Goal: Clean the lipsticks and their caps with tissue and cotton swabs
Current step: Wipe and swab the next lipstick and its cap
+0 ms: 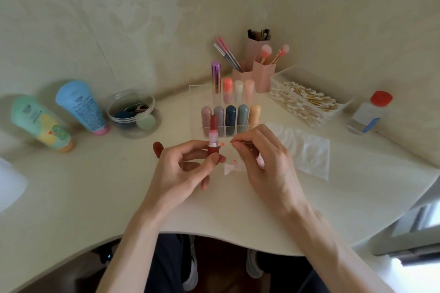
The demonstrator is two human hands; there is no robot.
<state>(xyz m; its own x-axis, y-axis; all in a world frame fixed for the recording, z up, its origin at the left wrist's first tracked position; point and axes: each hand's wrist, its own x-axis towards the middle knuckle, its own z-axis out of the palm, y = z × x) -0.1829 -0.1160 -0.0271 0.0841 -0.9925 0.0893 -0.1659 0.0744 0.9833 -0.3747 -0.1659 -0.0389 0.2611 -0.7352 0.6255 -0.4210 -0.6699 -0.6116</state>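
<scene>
Left hand (183, 169): fingers and thumb curled round the base of an uncapped lipstick (213, 134), held upright above the table (107, 185). Red bullet extended, pointing up and away from the person.

Right hand (266, 166): thumb and forefinger pinch the stick of a cotton swab (223, 143). The swab lies level and points toward the left hand. Its tip, stained pink, is at the lipstick's silver collar; contact cannot be confirmed.

Small crumpled tissue (232, 169), red-stained, shows between the hands under the right-hand fingers. Held or lying on the table: cannot tell.

Flat tissue (307, 150) lies on the table just right of the right hand.

Beyond the hands: clear organizer (197, 102) with capped lipsticks (230, 118) standing in two rows. Beyond and right of the right hand: clear box (285, 76) of cotton swabs, then a red-capped bottle (369, 114) further right.

Well left of the left hand: clear jar (132, 112) and two tubes, one blue (81, 104), one green (40, 122).
</scene>
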